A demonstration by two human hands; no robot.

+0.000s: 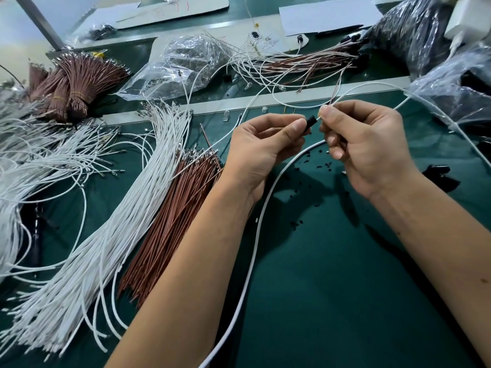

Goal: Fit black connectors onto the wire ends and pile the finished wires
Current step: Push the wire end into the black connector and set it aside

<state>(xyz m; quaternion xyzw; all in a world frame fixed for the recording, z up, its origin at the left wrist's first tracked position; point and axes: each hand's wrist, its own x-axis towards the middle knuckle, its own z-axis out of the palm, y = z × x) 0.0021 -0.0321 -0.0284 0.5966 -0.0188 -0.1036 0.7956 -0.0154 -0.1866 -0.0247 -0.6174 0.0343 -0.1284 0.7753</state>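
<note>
Centrally, left hand [261, 144] pinches black connector [310, 122] — right hand [366, 144] pinches wire end [319, 118].

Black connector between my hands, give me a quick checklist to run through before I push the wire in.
1. Left hand pinches the black connector: ok.
2. Right hand pinches the white wire close to its end: ok.
3. Wire end lined up with the connector's opening: looks ok.
4. Wire end already seated inside: cannot tell.
5. Metal terminal on that wire end: cannot tell, hidden by fingers.
6. Thick white cable lies across the mat under the hands, apart from the work: ok.
</note>
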